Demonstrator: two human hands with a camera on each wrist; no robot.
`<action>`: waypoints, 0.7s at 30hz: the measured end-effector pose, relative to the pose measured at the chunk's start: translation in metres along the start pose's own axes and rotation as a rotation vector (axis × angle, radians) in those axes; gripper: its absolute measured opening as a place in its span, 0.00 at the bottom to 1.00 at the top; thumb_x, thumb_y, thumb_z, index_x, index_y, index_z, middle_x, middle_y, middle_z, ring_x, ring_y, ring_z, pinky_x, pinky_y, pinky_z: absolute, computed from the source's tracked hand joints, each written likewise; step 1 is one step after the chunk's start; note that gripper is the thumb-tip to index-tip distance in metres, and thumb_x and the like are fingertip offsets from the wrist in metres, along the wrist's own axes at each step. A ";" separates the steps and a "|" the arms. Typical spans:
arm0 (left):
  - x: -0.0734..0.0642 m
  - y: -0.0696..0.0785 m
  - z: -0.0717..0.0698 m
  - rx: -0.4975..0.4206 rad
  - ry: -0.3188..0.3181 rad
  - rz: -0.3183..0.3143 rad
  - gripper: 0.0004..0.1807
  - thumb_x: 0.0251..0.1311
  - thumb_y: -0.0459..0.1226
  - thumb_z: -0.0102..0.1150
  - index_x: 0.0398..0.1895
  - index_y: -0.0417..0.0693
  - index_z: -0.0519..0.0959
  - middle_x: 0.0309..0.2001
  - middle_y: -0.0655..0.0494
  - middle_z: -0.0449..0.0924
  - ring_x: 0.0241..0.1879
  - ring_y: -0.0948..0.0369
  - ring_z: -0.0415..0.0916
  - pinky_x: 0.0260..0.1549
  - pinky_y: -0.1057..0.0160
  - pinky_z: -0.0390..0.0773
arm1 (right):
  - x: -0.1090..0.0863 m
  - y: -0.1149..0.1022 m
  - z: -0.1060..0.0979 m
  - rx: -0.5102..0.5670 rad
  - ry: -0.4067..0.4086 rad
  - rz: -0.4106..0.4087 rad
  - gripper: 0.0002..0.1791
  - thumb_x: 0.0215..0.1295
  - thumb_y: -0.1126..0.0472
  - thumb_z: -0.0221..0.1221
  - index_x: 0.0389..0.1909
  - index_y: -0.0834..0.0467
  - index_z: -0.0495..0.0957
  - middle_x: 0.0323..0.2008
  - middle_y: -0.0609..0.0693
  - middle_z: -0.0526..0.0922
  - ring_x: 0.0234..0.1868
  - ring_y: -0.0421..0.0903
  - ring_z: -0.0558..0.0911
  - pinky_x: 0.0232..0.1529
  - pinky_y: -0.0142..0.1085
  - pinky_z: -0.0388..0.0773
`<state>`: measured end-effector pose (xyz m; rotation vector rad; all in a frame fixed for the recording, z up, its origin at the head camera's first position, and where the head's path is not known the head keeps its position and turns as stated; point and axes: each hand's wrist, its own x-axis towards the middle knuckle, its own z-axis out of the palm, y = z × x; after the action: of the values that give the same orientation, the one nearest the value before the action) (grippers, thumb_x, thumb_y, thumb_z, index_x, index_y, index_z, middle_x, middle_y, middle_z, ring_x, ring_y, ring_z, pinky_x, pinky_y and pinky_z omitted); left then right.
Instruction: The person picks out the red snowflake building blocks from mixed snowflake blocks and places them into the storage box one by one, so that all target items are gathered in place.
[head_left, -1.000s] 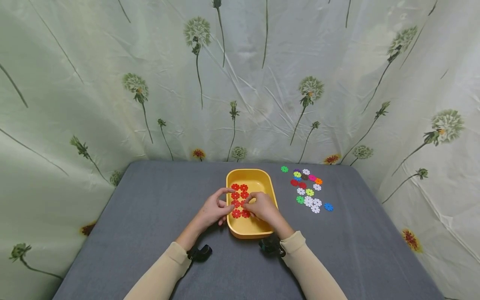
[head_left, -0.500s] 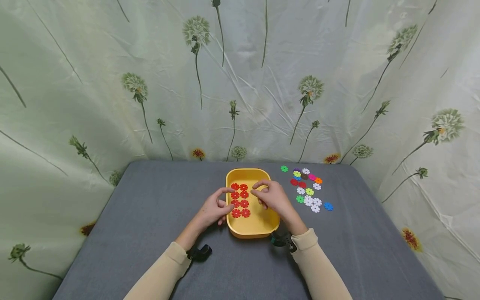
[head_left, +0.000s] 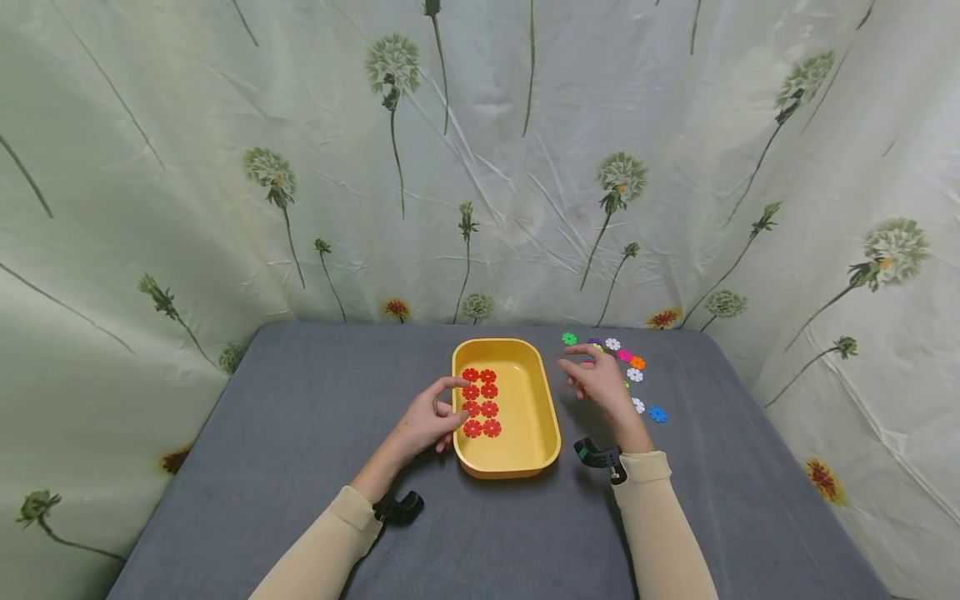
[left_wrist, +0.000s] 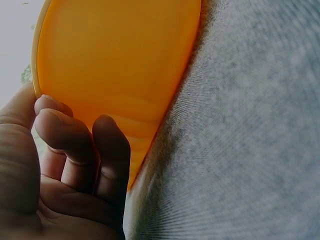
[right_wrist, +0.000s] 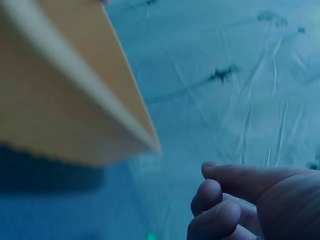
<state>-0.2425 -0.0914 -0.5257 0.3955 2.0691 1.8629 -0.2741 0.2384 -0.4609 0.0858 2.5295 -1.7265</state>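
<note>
A yellow plastic tray (head_left: 517,442) stands mid-table, with red flower-shaped discs (head_left: 491,427) in two columns along its left side. My left hand (head_left: 418,423) holds the tray's left rim, thumb and index finger reaching over the edge. The other fingers (left_wrist: 111,155) curl against the outer wall in the left wrist view. To the right of the tray, my right hand (head_left: 602,390) hovers with loosely bent fingers and nothing visible in them. It partly hides a group of loose flower discs. In the right wrist view its thumb and fingertips are apart from the tray (right_wrist: 60,120).
Loose discs lie at the right on the grey table cover (head_left: 337,400), among them a green disc (head_left: 569,338), a blue disc (head_left: 657,414) and an orange disc (head_left: 637,362). A curtain (head_left: 525,200) with a dandelion print hangs behind the table.
My right hand has left the red discs and moved right, out over the tray's rim toward the loose discs. My left hand has stayed at the tray's left rim.
</note>
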 end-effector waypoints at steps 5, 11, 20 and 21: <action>-0.001 0.000 0.000 -0.001 0.001 0.005 0.31 0.71 0.35 0.64 0.75 0.48 0.67 0.16 0.59 0.75 0.11 0.63 0.69 0.14 0.66 0.74 | 0.009 0.018 -0.015 0.004 0.065 0.084 0.31 0.76 0.55 0.63 0.75 0.61 0.69 0.22 0.49 0.80 0.15 0.39 0.72 0.18 0.28 0.66; -0.002 0.001 -0.001 0.002 0.001 0.007 0.31 0.71 0.35 0.64 0.75 0.47 0.67 0.15 0.59 0.75 0.12 0.62 0.69 0.14 0.66 0.74 | 0.014 0.034 -0.021 0.017 0.113 0.142 0.37 0.77 0.56 0.62 0.80 0.61 0.60 0.22 0.46 0.79 0.14 0.37 0.71 0.18 0.27 0.71; -0.002 -0.001 0.000 0.008 -0.006 0.028 0.31 0.72 0.34 0.62 0.76 0.48 0.67 0.16 0.59 0.74 0.12 0.62 0.69 0.15 0.66 0.74 | 0.027 0.059 -0.020 -0.046 0.179 0.190 0.38 0.76 0.54 0.63 0.79 0.66 0.62 0.19 0.43 0.79 0.15 0.35 0.75 0.19 0.25 0.74; -0.002 -0.001 0.000 0.011 -0.005 0.031 0.31 0.72 0.34 0.62 0.76 0.49 0.67 0.16 0.60 0.75 0.12 0.62 0.69 0.15 0.66 0.74 | 0.029 0.060 -0.020 -0.070 0.187 0.187 0.37 0.76 0.54 0.63 0.78 0.67 0.63 0.18 0.43 0.79 0.15 0.35 0.75 0.19 0.25 0.74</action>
<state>-0.2406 -0.0923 -0.5264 0.4366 2.0821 1.8666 -0.2986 0.2788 -0.5123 0.4842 2.6076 -1.6274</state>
